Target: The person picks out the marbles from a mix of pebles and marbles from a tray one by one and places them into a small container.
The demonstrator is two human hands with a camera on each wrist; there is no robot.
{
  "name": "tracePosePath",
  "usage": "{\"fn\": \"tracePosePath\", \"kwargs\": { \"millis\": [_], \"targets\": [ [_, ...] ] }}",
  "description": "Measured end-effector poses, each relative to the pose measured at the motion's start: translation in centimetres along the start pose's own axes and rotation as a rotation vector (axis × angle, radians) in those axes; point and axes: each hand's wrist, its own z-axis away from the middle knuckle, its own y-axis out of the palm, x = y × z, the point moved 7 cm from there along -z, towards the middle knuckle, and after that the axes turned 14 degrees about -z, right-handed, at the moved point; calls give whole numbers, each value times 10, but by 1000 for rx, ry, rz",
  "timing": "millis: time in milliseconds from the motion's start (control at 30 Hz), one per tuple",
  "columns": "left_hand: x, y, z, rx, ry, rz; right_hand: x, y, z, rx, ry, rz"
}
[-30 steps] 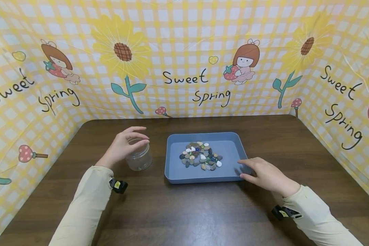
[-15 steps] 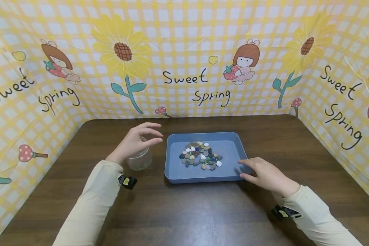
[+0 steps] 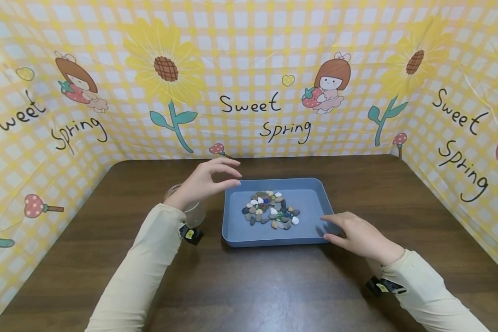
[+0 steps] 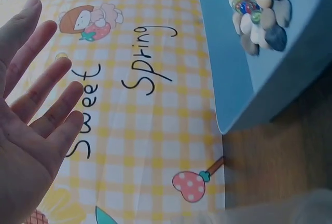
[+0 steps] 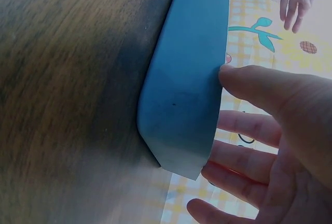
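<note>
My left hand (image 3: pixel 207 181) hovers, fingers spread and holding nothing, between the clear jar and the tray's far left corner. The clear jar (image 3: pixel 197 214) stands on the table, partly hidden behind my left wrist. On the blue tray (image 3: pixel 311 205) lies a loose pile of pebbles (image 3: pixel 269 212), grey, white and tan, with several glass marbles (image 4: pixel 251 7) among them. At the tray's near right corner rests my right hand (image 3: pixel 358 235). Its thumb tip lies at the rim in the right wrist view, and its relaxed fingers reach over the tray's edge.
The dark wooden table (image 3: pixel 249 286) runs back to a yellow checked cloth (image 3: pixel 249 64) with printed flowers, which also rises on both sides. Each wrist wears a small black camera (image 3: pixel 191 234).
My left hand has moved right and away from over the jar toward the tray's far left corner. My right hand, the tray and the pebbles stay where they were.
</note>
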Motion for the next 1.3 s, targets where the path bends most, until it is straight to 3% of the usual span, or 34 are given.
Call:
{"fn": "tracePosePath", "kwargs": {
  "millis": [333, 633, 1300],
  "targets": [
    [-9, 13, -17, 28, 36, 18, 0, -1, -1, -2, 3, -1],
    [-11, 31, -31, 103, 55, 90, 1, -1, 0, -3, -8, 7],
    [-10, 89, -51, 299, 135, 101, 1, 0, 1, -5, -8, 3]
  ]
}}
